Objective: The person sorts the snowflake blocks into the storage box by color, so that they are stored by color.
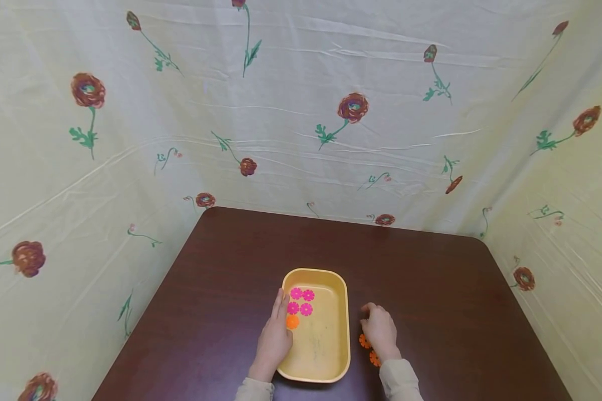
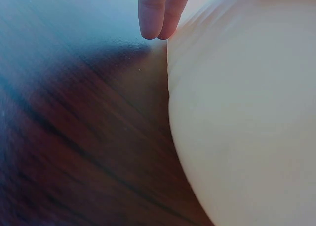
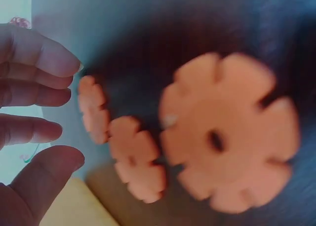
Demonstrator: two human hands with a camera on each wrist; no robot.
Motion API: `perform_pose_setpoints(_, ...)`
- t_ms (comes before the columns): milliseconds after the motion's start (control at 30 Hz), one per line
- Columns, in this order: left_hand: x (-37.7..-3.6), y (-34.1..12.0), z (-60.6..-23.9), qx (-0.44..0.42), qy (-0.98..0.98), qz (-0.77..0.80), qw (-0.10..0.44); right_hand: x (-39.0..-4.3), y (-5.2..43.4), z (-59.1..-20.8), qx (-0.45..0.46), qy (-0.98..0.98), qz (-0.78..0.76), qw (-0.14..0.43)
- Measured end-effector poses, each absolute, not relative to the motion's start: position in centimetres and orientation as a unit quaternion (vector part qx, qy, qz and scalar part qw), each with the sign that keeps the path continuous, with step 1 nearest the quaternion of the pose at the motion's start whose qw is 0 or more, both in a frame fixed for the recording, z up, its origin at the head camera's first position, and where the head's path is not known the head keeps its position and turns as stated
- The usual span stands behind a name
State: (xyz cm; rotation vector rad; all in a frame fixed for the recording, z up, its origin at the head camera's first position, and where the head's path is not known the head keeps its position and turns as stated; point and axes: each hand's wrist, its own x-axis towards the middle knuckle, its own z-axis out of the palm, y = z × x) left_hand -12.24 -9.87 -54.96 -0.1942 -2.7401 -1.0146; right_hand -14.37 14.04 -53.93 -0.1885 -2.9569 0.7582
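Your left hand: fingers straight, flat against left wall of yellow rectangular plastic tray, likely steadying it near table's front edge | right hand: loosely curled, holding nothing, over orange flower-shaped foam discs right of tray | tray's far-left corner: four pink flower discs, one orange.

place: probably a staged recording booth | evidence: floral cloth walling dark wooden table
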Motion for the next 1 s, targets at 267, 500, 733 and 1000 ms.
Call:
perform_pose_setpoints(267, -12.3, -9.9, -54.9, -0.067, -0.930, -0.347, 0.103, -13.7, 14.2, -54.9, -0.061, -0.964, 0.251, 0.064)
perform_pose_setpoints(500, -12.3, -9.9, -54.9, -0.067, -0.930, -0.348, 0.101, -13.4, 14.5, -55.0, -0.067, -0.962, 0.258, 0.067)
perform_pose_setpoints(733, -12.2, -9.9, -54.9, -0.064, -0.931, -0.347, 0.097, -13.3, 14.7, -55.1, -0.075, -0.963, 0.255, 0.043)
perform_pose_setpoints(1000, -12.2, -9.9, -54.7, -0.065, -0.930, -0.346, 0.101, -13.8, 15.1, -55.0, -0.078, -0.961, 0.263, 0.030)
